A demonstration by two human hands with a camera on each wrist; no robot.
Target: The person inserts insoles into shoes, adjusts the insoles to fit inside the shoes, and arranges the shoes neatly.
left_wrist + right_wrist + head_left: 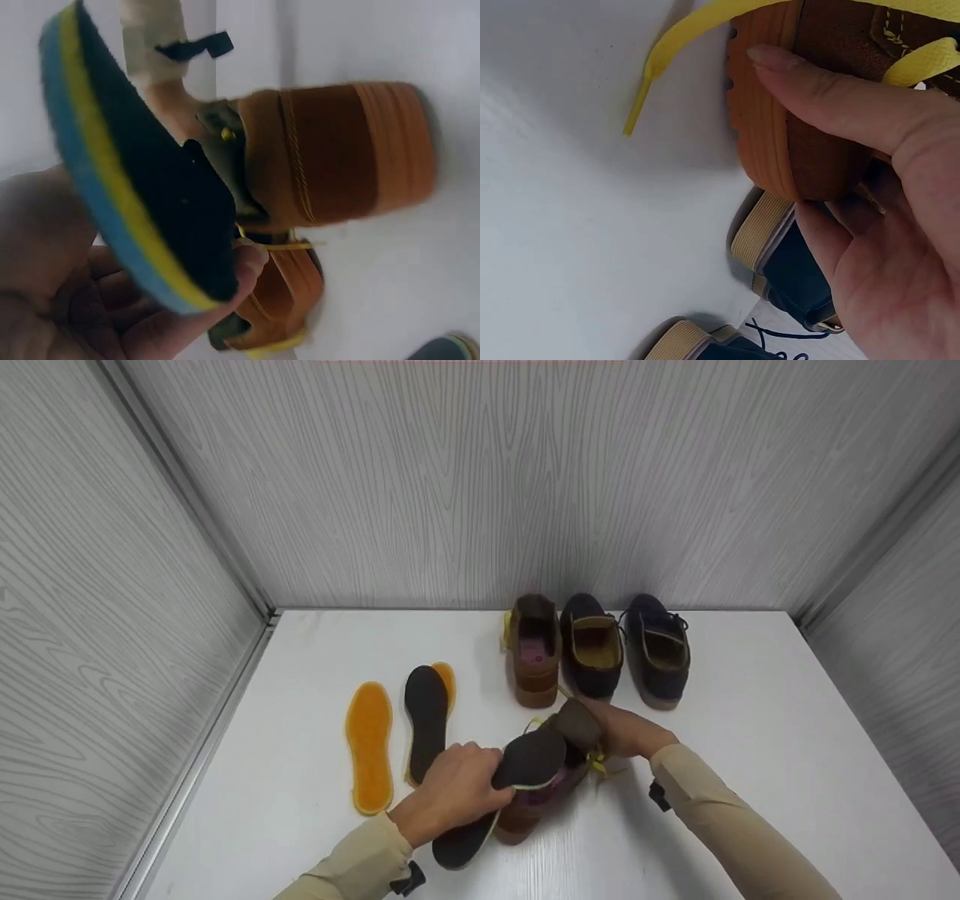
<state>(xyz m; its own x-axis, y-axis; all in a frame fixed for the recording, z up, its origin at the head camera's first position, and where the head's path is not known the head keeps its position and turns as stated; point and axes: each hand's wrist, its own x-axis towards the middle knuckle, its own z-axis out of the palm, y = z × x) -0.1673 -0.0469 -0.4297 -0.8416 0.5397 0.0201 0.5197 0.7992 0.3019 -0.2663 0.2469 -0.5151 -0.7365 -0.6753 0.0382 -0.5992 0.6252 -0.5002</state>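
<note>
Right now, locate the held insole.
In the head view, the insole is below centre, held by the left hand, partly covering the brown shoe in the right hand.

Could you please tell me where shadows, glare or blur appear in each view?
Head: a soft shadow on the white table beneath the right sleeve, faint glare near the picture's bottom edge; left wrist: the held insole looks slightly blurred, its dark face losing detail; right wrist: a broad shadow left of the brown shoe.

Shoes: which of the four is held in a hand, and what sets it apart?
The front brown shoe, its toe in the right hand. The other brown shoe and both navy shoes stand in a row behind.
</note>
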